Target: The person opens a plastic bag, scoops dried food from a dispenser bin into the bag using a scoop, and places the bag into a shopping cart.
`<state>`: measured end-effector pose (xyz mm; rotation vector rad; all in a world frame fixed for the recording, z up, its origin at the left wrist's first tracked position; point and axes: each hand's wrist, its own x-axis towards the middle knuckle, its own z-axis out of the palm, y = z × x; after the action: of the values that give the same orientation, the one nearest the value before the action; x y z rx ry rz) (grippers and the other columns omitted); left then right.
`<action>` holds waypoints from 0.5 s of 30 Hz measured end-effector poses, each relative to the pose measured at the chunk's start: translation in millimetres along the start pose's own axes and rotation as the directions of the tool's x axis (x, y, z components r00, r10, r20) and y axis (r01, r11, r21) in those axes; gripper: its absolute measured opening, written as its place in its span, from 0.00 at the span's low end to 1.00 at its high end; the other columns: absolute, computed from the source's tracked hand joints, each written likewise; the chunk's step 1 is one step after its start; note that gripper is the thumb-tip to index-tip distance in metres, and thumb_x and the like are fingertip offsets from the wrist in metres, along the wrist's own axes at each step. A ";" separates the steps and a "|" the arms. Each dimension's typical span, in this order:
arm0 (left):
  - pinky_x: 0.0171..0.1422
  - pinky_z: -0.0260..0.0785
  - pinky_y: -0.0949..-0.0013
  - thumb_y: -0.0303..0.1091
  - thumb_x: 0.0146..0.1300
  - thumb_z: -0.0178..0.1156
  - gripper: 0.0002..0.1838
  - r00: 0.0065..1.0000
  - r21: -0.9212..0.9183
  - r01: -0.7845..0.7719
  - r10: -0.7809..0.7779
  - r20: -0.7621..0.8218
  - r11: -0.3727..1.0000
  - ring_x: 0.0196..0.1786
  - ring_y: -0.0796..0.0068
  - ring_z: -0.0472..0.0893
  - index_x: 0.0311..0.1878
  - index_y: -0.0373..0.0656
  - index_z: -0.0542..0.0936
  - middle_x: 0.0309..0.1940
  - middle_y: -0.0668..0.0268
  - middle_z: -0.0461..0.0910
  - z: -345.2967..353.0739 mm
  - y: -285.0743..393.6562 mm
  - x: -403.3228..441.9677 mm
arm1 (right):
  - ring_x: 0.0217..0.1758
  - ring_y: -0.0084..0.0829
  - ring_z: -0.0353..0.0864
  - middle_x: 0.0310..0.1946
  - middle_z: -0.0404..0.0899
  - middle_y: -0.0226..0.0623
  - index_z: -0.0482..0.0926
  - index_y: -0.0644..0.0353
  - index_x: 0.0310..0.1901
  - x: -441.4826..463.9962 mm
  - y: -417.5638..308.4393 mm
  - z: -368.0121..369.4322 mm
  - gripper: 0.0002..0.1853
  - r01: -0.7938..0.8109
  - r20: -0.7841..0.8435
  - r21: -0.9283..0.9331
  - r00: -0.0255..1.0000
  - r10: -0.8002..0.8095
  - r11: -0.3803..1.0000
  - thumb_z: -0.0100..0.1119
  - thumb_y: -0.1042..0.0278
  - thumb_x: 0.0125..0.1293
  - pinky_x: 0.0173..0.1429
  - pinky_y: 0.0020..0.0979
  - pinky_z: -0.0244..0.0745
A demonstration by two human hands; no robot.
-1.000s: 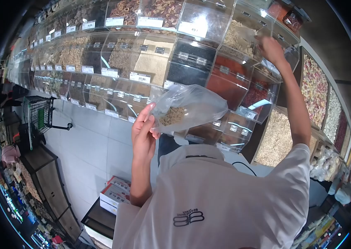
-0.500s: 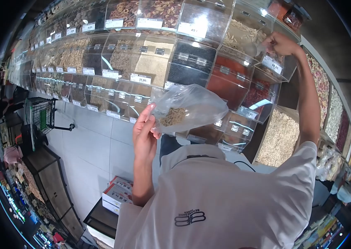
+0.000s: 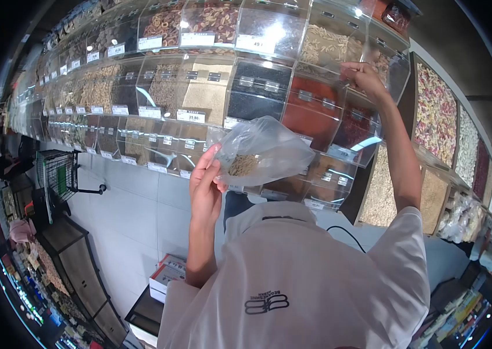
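Note:
My left hand (image 3: 205,183) grips the open edge of a clear plastic bag (image 3: 281,154), thumb and fingers pressed together on it. A small heap of brownish dried pieces (image 3: 244,165) lies inside the bag, near that hand. My right hand (image 3: 365,78) reaches out at the upper right with its fingers curled closed. It is at the front of the clear bins, just right of the bin of pale dried strips (image 3: 326,46) and above a bin with dark red contents (image 3: 356,125). What its fingers hold, if anything, I cannot make out.
Rows of lidded clear bins with price labels (image 3: 192,116) run across the top. Open trays of dried petals (image 3: 435,110) and pale flakes (image 3: 379,195) stand at the right. A shopping cart (image 3: 60,174) and cardboard boxes (image 3: 167,276) are at the left.
My right hand has moved left and down along the bin front, and the price label beside it no longer shows. My left hand still holds the bag. The view has shifted slightly.

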<state>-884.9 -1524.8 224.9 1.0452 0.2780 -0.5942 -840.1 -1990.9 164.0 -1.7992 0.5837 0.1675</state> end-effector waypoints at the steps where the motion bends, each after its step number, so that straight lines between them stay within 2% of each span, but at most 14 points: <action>1: 0.26 0.58 0.82 0.30 0.71 0.54 0.22 1.000 0.011 0.000 0.000 -0.003 1.000 0.21 0.91 0.65 0.66 0.38 0.69 0.21 0.78 0.67 2.3 0.3 0.2 | 0.21 0.13 0.64 0.30 0.81 0.26 0.81 0.63 0.52 -0.2 3.1 1.4 0.15 0.012 -0.010 0.037 1.000 -0.011 0.999 0.59 0.67 0.66 0.23 0.20 0.58; 5: 0.26 0.58 0.82 0.30 0.71 0.54 0.22 1.000 0.041 -0.008 0.009 -0.009 0.999 0.21 0.91 0.65 0.67 0.37 0.69 0.21 0.78 0.67 2.5 3.5 -0.8 | 0.21 0.14 0.64 0.31 0.82 0.27 0.81 0.61 0.54 -6.1 9.0 5.7 0.16 -0.011 -0.112 0.119 0.993 0.025 0.993 0.59 0.67 0.66 0.24 0.20 0.59; 11: 0.26 0.58 0.82 0.31 0.71 0.54 0.22 0.999 0.068 -0.036 0.037 -0.015 0.997 0.21 0.91 0.65 0.67 0.38 0.69 0.20 0.79 0.67 -3.9 5.2 -5.0 | 0.24 0.11 0.65 0.36 0.83 0.24 0.77 0.59 0.60 -22.3 23.4 1.4 0.20 0.063 -0.145 0.193 0.989 -0.035 0.979 0.58 0.61 0.70 0.26 0.17 0.57; 15: 0.27 0.58 0.82 0.30 0.71 0.54 0.22 1.000 0.069 -0.026 0.027 -0.014 0.997 0.20 0.91 0.65 0.67 0.38 0.69 0.20 0.79 0.67 -1.9 5.8 -5.9 | 0.28 0.15 0.67 0.38 0.83 0.26 0.76 0.60 0.62 -36.7 28.7 0.0 0.22 0.123 -0.178 0.261 0.981 -0.077 0.958 0.58 0.60 0.69 0.31 0.19 0.60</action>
<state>-886.1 -1519.1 231.1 1.1189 0.2581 -0.5759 -885.3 -1985.5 154.1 -1.5797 0.6005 -0.1296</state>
